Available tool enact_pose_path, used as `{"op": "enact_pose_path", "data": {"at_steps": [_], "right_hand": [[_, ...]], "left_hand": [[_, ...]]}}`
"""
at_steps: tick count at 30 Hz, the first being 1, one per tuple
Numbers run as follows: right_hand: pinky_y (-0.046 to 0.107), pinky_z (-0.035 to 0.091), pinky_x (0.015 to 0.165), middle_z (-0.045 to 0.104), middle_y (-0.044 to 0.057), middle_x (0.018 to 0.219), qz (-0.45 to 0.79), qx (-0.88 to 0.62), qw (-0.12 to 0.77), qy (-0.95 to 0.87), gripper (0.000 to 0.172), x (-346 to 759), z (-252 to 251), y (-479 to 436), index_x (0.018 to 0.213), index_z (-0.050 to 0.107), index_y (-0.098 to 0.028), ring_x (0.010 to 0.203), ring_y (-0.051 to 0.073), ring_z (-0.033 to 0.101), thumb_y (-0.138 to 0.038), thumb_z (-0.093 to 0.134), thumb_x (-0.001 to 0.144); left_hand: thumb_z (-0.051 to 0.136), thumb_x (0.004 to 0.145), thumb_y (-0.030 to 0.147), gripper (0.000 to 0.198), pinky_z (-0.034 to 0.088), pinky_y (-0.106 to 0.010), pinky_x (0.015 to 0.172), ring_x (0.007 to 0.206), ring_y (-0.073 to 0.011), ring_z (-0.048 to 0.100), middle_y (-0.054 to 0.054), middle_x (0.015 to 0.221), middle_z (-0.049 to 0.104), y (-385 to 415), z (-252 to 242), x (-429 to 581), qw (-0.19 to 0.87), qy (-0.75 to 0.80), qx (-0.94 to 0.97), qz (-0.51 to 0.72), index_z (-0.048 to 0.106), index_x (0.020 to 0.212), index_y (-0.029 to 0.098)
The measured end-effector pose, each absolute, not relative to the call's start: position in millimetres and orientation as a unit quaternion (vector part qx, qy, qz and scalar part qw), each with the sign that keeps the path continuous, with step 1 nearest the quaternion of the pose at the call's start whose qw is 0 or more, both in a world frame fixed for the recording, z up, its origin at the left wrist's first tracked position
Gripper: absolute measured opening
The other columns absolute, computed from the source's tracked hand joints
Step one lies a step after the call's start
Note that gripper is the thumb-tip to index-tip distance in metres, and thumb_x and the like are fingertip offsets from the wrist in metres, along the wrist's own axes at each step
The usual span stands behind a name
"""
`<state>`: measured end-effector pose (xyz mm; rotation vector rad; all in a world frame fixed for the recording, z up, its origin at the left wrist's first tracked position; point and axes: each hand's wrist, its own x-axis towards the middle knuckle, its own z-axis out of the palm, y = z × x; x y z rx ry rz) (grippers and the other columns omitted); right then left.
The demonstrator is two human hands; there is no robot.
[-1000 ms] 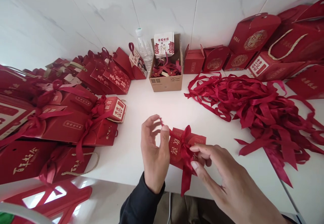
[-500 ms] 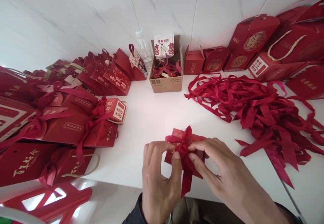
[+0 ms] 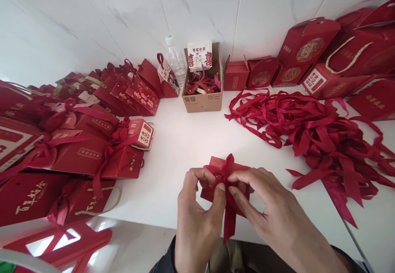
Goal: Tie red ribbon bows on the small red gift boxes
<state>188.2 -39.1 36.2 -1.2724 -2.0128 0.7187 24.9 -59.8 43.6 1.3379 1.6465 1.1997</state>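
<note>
A small red gift box [image 3: 216,165] lies near the front edge of the white table [image 3: 185,141], with a red ribbon [image 3: 228,219] wrapped round it and its tail hanging over the edge. My left hand [image 3: 197,215] pinches the ribbon at the knot from the left. My right hand [image 3: 268,211] pinches the same ribbon from the right, thumb and forefinger meeting the left fingers over the box.
A pile of loose red ribbons [image 3: 317,133] covers the table's right side. Finished red boxes and bags with bows [image 3: 83,149] crowd the left. A cardboard box [image 3: 203,94] and a plastic bottle [image 3: 175,61] stand at the wall, with larger red boxes [image 3: 308,42] at the back right.
My left hand came down from holding a ribbon end up in the air to the knot on the box. Both hands closed in together on the ribbon.
</note>
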Motion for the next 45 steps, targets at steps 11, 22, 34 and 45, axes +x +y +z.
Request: {"op": "enact_pose_path", "data": {"at_steps": [11,22,34,45], "right_hand": [[0.034,0.047,0.073,0.066,-0.002,0.092,0.258,-0.443,0.34,-0.788,0.011,186.5,43.6,-27.6,0.109,0.059,-0.03,0.084,0.02,0.06,-0.02,0.054,0.108],[0.032,0.05,0.074,0.069,-0.003,0.094,0.28,-0.454,0.326,-0.781,0.011,188.4,50.3,-15.2,0.102,0.057,-0.028,0.086,0.018,0.065,-0.022,0.05,0.108],[0.031,0.052,0.066,0.071,0.0,0.092,0.322,-0.464,0.293,-0.771,0.019,187.7,54.7,-11.3,0.098,0.063,-0.027,0.082,0.019,0.068,-0.029,0.047,0.109],[0.035,0.056,0.073,0.07,0.003,0.096,0.28,-0.497,0.304,-0.763,0.022,189.7,47.8,-11.2,0.125,0.058,-0.027,0.085,0.022,0.069,-0.03,0.05,0.105]], "left_hand": [[0.058,0.096,0.017,0.016,0.051,-0.026,0.074,0.081,-0.0139,0.058,0.002,0.091,0.067,-56.6,55.5,15.2,0.433,0.561,0.526,0.47,0.066,0.105,0.027],[0.058,0.099,0.024,0.013,0.046,-0.03,0.073,0.078,-0.0159,0.057,0.001,0.083,0.064,-48.1,52.5,9.2,0.329,0.601,0.613,0.394,0.062,0.086,0.023],[0.064,0.096,0.021,0.007,0.046,-0.029,0.079,0.088,-0.0164,0.057,0.001,0.093,0.067,-48.2,48.5,6.9,0.313,0.574,0.627,0.423,0.067,0.099,0.026],[0.056,0.096,0.011,0.021,0.047,-0.029,0.076,0.084,-0.0159,0.057,0.001,0.098,0.064,-60.0,38.2,21.4,0.249,0.622,0.592,0.449,0.058,0.11,0.027]]}}
